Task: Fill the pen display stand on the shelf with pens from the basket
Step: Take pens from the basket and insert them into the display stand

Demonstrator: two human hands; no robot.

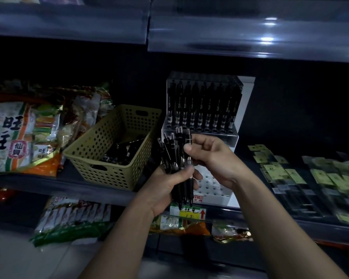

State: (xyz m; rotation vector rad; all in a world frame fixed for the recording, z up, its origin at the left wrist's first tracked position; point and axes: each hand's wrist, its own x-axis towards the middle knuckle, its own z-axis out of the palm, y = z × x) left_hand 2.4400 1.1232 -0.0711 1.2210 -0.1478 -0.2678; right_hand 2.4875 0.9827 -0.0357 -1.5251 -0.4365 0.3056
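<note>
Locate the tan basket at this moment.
Head view: the basket sits left of centre on the shelf, between the snack bags on its left and the pen display stand on its right.

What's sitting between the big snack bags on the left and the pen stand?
A tan perforated basket, with black pens lying in its bottom, stands between the snack bags and the pen stand. The head view shows it.

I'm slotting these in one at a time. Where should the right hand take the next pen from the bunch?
By the clicker end of a pen, from above: the tops fan out free over the left hand, which grips the barrels.
</note>
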